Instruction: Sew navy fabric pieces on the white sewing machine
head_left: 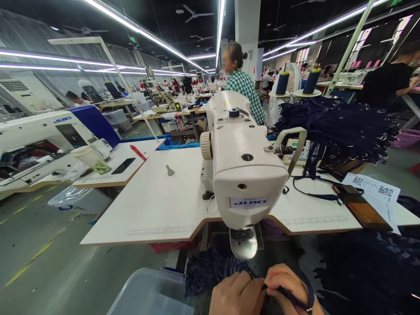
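Note:
At the bottom edge, my left hand is closed on dark navy fabric just below the sewing machine's head. Touching it on the right, my right hand pinches a thin navy strap that loops over its fingers. The white JUKI sewing machine stands on the white table, its arm end and metal bottom plate hanging directly above my hands. More dark fabric fills the lower right.
A heap of navy straps lies behind the machine, beside two thread cones. A phone and a printed sheet lie right. A clear bin sits lower left. A person in a checked shirt stands beyond.

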The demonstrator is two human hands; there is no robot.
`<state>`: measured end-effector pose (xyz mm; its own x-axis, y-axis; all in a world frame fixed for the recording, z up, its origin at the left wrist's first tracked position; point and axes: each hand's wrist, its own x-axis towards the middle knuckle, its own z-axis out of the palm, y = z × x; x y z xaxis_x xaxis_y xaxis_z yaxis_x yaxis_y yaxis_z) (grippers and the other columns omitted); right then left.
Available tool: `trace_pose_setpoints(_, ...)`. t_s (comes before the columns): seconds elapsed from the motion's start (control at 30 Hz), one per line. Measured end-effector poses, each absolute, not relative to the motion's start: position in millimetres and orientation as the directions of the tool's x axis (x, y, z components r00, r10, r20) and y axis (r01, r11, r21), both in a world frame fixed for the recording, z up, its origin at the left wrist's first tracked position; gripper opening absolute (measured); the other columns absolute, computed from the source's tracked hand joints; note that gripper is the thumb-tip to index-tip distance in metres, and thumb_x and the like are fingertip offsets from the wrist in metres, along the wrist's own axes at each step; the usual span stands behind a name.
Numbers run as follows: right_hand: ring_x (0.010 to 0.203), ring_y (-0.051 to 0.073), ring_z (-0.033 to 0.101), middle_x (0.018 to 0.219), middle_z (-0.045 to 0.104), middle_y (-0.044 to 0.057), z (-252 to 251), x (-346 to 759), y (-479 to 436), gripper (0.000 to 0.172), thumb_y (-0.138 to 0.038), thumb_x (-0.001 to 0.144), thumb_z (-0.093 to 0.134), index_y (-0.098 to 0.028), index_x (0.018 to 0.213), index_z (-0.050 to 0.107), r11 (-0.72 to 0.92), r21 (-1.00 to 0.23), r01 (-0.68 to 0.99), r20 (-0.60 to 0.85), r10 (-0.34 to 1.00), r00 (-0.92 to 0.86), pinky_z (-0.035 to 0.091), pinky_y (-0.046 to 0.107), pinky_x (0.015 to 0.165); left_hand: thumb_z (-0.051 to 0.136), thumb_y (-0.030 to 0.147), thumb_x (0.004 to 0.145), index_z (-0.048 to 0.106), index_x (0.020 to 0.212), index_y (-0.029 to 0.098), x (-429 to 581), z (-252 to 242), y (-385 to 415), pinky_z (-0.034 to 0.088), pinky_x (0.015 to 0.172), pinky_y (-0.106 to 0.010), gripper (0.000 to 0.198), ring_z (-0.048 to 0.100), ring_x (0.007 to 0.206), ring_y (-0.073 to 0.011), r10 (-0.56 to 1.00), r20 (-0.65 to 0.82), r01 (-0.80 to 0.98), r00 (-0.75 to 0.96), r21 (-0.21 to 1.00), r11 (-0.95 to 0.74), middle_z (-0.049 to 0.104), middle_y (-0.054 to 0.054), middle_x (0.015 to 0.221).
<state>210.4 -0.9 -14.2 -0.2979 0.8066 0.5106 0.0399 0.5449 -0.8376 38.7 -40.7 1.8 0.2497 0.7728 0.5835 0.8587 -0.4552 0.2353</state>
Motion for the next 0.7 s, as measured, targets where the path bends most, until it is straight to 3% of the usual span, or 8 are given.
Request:
trace_pose_setpoints(0.1,0.071,0.016,0.068,0.081,0.068,-0.001,-6,205,7,0.008,-0.025,0.092,0.061,-0.026,0.085,0.065,0.386,-0.912,0.135,0.315,0.874,-0.37,0.055,0.021,0.066,0.039,0.032,0.1,0.058,0.087,0.025,31,7,-36,0.042,0.047,-0.021,0.024,0.06,0.056,-0.0107,0.836,0.5,0.821,0.224,0.365,-0.438,0.057,0.004,0.067)
trace_pose_setpoints(0.2,0.075,0.015,0.066,0.08,0.068,-0.004,4,195,24,0.011,-0.03,0.094,0.056,-0.026,0.088,0.064,0.293,-0.935,0.198,0.181,0.878,-0.443,0.052,0.02,0.07,0.036,0.033,0.101,0.056,0.088,0.027,22,19,-27,0.046,0.052,-0.021,0.025,0.064,0.064,-0.0117,0.878,0.433,0.835,0.202,0.392,-0.385,0.06,0.004,0.075)
trace_pose_setpoints(0.3,0.082,0.016,0.066,0.086,0.068,-0.003,9,182,41,0.009,-0.028,0.094,0.055,-0.027,0.091,0.063,0.307,-0.925,0.224,0.188,0.882,-0.433,0.051,0.023,0.076,0.031,0.03,0.101,0.055,0.089,0.024,16,30,-14,0.052,0.057,-0.026,0.028,0.064,0.068,-0.0154,0.87,0.458,0.903,0.183,0.272,-0.333,0.062,0.001,0.079)
trace_pose_setpoints(0.43,0.093,0.02,0.066,0.097,0.069,0.002,1,169,52,0.011,-0.028,0.094,0.052,-0.025,0.097,0.063,0.354,-0.906,0.234,0.248,0.889,-0.385,0.052,0.028,0.084,0.03,0.028,0.102,0.06,0.1,0.02,8,34,-1,0.054,0.07,-0.032,0.031,0.066,0.079,-0.0179,0.761,0.613,0.945,0.213,0.067,-0.319,0.068,-0.003,0.09)
trace_pose_setpoints(0.57,0.106,0.022,0.064,0.108,0.067,0.007,-5,165,52,0.022,-0.029,0.09,0.053,-0.023,0.111,0.058,0.26,-0.933,0.249,0.166,0.924,-0.344,0.052,0.031,0.091,0.027,0.015,0.1,0.064,0.11,0.016,2,21,-2,0.048,0.084,-0.028,0.038,0.066,0.091,-0.0137,0.572,0.71,0.88,0.41,-0.145,-0.452,0.072,-0.002,0.102)
trace_pose_setpoints(0.63,0.105,0.023,0.064,0.107,0.066,0.007,-2,165,54,0.029,-0.03,0.085,0.057,-0.021,0.113,0.055,0.181,-0.957,0.228,0.107,0.948,-0.301,0.053,0.031,0.091,0.031,0.013,0.099,0.065,0.11,0.016,4,9,-6,0.044,0.091,-0.026,0.036,0.065,0.097,-0.0121,0.527,0.723,0.86,0.447,-0.185,-0.476,0.073,0.0,0.104)
trace_pose_setpoints(0.7,0.093,0.02,0.065,0.1,0.066,0.005,2,166,57,0.03,-0.029,0.083,0.06,-0.022,0.111,0.054,0.086,-0.981,0.171,0.032,0.955,-0.296,0.054,0.029,0.085,0.037,0.018,0.099,0.067,0.109,0.018,10,-5,-9,0.038,0.099,-0.027,0.031,0.065,0.1,-0.012,0.509,0.785,0.895,0.354,-0.126,-0.429,0.074,0.002,0.105)
